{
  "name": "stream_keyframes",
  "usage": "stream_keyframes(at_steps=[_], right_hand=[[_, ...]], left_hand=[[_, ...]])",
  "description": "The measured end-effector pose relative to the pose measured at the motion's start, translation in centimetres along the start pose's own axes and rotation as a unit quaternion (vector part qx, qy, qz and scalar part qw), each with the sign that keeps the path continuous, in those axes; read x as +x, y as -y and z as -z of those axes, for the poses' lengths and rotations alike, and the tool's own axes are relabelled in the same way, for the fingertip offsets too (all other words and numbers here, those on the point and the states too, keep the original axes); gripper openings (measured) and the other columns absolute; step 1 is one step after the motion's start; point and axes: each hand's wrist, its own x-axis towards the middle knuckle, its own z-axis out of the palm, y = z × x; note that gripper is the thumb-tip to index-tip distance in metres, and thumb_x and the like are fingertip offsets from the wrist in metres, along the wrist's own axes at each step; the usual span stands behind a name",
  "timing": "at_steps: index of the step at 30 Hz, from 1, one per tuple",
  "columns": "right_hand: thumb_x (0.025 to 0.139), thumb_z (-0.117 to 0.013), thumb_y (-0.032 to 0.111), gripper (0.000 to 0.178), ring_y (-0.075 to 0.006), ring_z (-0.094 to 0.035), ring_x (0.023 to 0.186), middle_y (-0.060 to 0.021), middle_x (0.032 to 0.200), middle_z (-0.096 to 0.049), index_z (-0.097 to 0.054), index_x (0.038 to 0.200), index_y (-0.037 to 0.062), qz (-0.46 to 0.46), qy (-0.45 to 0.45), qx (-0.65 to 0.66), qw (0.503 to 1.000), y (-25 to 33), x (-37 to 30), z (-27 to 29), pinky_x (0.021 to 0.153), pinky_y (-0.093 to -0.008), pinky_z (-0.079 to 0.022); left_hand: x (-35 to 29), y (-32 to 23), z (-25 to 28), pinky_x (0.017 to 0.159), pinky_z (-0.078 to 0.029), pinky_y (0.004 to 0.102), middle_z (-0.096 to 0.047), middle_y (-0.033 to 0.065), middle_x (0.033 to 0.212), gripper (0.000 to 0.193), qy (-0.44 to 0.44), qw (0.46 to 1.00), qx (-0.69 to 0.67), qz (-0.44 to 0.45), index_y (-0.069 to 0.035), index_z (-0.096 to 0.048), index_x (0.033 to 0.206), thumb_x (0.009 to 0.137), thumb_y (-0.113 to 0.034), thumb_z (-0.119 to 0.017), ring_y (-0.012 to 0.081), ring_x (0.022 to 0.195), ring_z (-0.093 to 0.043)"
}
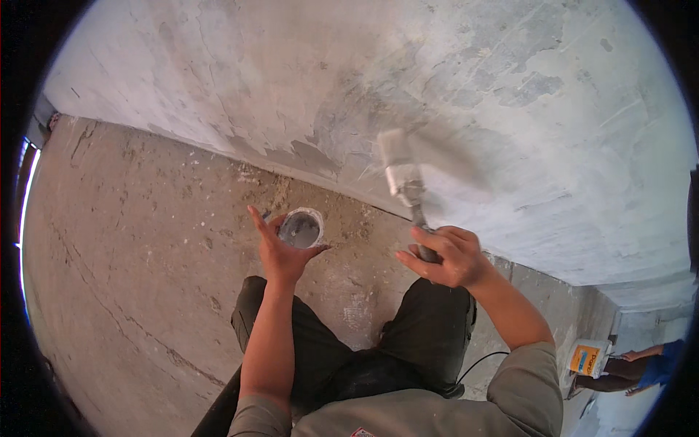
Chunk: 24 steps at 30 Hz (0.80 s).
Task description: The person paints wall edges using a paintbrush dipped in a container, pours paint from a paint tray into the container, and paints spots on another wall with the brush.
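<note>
My left hand (282,256) cradles a small round paint pot (305,210) with a whitish, smeared rim and grey-white liquid inside. The thumb and fingers spread around the pot, and the index finger points away from it. In my right hand (453,256) is a paintbrush (403,175), its dark handle gripped between thumb and fingers. White paint coats the brush head, which is slightly blurred and appears against or close to the lower part of the wall (480,65). That wall is patchy white and grey, with a darker bare area near the brush.
Rough concrete floor (138,240), cracked and spotted with white, meets the wall along a slanting line. My knees in dark trousers (429,313) are below my hands. At the right, a person in blue (659,364) is beside a white bucket with an orange label (588,359).
</note>
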Motion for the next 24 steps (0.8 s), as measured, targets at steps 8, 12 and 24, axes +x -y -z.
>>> stream_keyframes(at_steps=[8,12,24], right_hand=[[0.076,-0.084,0.010,0.035,-0.0103,-0.064,0.068,-0.0059,0.118,-0.064,-0.078,0.107,0.0240,-0.050,0.015,-0.002,0.999,-0.4,-1.8,-3.6,0.061,-0.0257,-0.056],[0.075,-0.086,0.011,0.031,-0.0122,-0.065,0.069,-0.0055,0.115,-0.065,-0.078,0.102,0.0212,-0.050,-0.004,0.060,0.997,0.9,-1.8,-4.3,0.059,-0.0268,-0.057],[0.076,-0.083,0.005,0.024,-0.0139,-0.064,0.065,-0.0076,0.113,-0.067,-0.077,0.096,0.0174,-0.013,0.007,0.055,0.998,-2.3,2.5,-5.1,0.057,-0.0270,-0.056]], left_hand=[[0.0,-0.4,0.0,0.103,-0.053,0.0447,-0.064,0.0225,0.128,0.166,-0.005,1.000,0.001,-0.005,-0.009,0.009,0.163,0.046,-0.025,-0.106,0.0355,0.118,-0.065],[0.0,-0.1,0.0,0.101,-0.053,0.0452,-0.065,0.0223,0.127,0.166,-0.006,1.000,0.008,-0.007,-0.008,0.010,0.163,0.046,-0.028,-0.106,0.0362,0.116,-0.066],[0.0,-0.1,0.0,0.098,-0.054,0.0454,-0.066,0.0206,0.126,0.166,0.001,1.000,0.015,-0.020,-0.008,0.013,0.162,0.048,-0.030,-0.105,0.0365,0.113,-0.068]])
